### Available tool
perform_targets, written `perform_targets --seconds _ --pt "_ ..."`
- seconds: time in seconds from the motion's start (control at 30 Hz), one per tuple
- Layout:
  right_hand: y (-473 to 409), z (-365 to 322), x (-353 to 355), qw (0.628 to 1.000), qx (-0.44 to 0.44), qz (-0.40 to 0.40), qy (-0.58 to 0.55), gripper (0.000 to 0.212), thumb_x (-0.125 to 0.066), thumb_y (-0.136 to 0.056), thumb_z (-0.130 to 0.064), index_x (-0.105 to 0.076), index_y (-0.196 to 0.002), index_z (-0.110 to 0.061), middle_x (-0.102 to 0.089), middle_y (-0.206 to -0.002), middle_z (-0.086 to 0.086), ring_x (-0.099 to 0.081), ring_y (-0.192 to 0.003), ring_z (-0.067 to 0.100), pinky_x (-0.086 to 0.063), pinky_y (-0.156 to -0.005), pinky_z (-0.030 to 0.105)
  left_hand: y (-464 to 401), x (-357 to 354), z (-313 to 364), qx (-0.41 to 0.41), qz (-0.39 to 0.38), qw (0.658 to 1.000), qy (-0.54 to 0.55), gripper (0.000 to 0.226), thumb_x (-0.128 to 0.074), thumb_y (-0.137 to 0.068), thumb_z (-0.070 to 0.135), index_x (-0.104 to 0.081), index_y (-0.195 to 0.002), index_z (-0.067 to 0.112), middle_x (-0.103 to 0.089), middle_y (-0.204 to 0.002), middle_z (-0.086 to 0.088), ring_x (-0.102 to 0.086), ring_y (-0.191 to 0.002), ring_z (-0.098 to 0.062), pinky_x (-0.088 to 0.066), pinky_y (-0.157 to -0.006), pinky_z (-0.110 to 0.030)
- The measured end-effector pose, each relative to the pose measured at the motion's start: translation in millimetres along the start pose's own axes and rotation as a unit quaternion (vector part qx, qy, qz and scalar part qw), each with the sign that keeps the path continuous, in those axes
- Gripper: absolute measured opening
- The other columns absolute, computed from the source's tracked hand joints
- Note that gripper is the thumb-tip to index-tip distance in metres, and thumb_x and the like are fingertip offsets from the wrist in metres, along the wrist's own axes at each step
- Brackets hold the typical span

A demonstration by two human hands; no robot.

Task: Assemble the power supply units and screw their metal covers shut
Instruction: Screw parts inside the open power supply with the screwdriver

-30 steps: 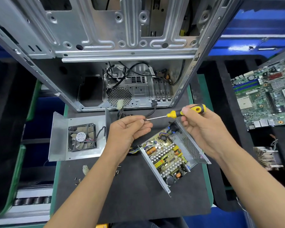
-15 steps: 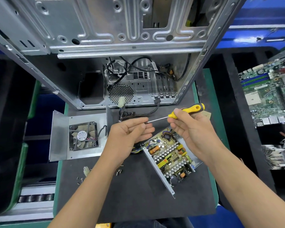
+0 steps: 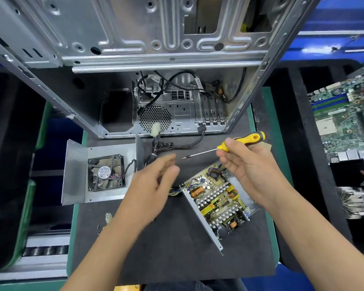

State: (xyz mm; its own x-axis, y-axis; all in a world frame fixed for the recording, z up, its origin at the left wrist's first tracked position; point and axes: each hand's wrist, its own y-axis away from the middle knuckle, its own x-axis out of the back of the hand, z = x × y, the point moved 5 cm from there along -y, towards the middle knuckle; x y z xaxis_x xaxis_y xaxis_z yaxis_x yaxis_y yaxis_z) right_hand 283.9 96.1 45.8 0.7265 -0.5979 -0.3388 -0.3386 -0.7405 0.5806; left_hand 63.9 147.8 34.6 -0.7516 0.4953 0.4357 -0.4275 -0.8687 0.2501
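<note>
A yellow-handled screwdriver (image 3: pixel 235 144) is gripped in the right hand (image 3: pixel 248 171), held by thumb and fingers at the handle, shaft pointing left with the tip in the air above the mat. The left hand (image 3: pixel 153 185) is seen blurred, fingers extended and relaxed, nothing held, apart from the screwdriver tip. The open power supply unit (image 3: pixel 216 200) is placed on the dark mat (image 3: pixel 166 248) below the right hand, circuit board exposed, tilted diagonally. Its metal cover (image 3: pixel 97 175), with a fan (image 3: pixel 106 175) mounted inside, is laid flat to the left, well apart from the unit. A cable bundle (image 3: pixel 162 145) is run between them toward an empty computer case (image 3: pixel 135 38) stood at the back of the mat. A motherboard (image 3: pixel 345 120) is seen at the right on a separate tray. Small screws (image 3: pixel 98 226) and a white connector (image 3: pixel 108 218) are scattered near the left forearm.
</note>
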Motion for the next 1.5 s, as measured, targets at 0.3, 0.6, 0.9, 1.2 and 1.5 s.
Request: perform_targets --seconds 0.3,0.6,0.9,1.2,1.5 --pt "3.0 -1.6 -2.0 0.996 0.038 0.005 0.079 0.014 -0.067 -0.092 -0.01 -0.061 -0.101 -0.001 -0.073 -0.084 0.011 -0.073 -0.084 0.025 -0.058 -0.071 0.025 33.6 -32.9 -2.3 0.046 -0.083 0.94 -0.328 0.109 -0.022 -0.056 0.095 -0.05 -0.135 0.026 -0.057 -0.122 0.01 -0.045 -0.117 -0.013 -0.032 -0.098 -0.027" --pt "0.3 0.8 -8.9 0.97 0.07 -0.033 0.232 0.016 -0.068 -0.091 -0.009 -0.058 -0.099 -0.001 -0.072 -0.081 0.014 -0.074 -0.079 0.026 -0.059 -0.07 0.03 42.1 -34.6 -11.8 0.113 -0.051 0.973 -0.196 0.081 -0.041 -0.05 0.095 -0.054 -0.095 0.029 -0.046 -0.082 0.021 -0.049 -0.089 -0.009 -0.039 -0.076 -0.028" --pt "0.6 9.6 -27.9 0.883 0.128 -0.1 0.44 0.02 -0.07 -0.074 -0.042 -0.06 -0.088 -0.033 -0.069 -0.08 0.003 -0.07 -0.077 0.028 -0.058 -0.075 0.05 51.4 -39.0 -16.3 0.112 -0.027 0.985 -0.129 0.074 -0.041 -0.059 0.095 -0.058 -0.087 0.029 -0.054 -0.082 0.016 -0.043 -0.092 0.004 -0.044 -0.082 -0.029" --pt "1.8 13.9 -36.6 0.844 0.157 -0.125 0.497 0.018 -0.064 -0.077 -0.043 -0.056 -0.09 -0.032 -0.067 -0.078 0.0 -0.067 -0.069 0.022 -0.057 -0.067 0.04 52.4 -40.9 -5.2 -0.037 0.075 0.968 -0.236 0.059 -0.048 -0.085 0.067 -0.066 -0.076 0.012 -0.049 -0.065 0.005 -0.053 -0.063 -0.02 -0.048 -0.061 -0.036" --pt "1.5 21.2 -35.0 0.842 0.147 -0.131 0.502 0.019 -0.072 -0.085 -0.023 -0.057 -0.088 -0.033 -0.069 -0.078 -0.005 -0.069 -0.07 0.016 -0.057 -0.068 0.035 52.2 -40.9 -4.8 -0.049 0.085 0.965 -0.242 0.062 -0.049 -0.084 0.066 -0.071 -0.082 0.008 -0.051 -0.065 0.005 -0.055 -0.062 -0.02 -0.05 -0.061 -0.035"
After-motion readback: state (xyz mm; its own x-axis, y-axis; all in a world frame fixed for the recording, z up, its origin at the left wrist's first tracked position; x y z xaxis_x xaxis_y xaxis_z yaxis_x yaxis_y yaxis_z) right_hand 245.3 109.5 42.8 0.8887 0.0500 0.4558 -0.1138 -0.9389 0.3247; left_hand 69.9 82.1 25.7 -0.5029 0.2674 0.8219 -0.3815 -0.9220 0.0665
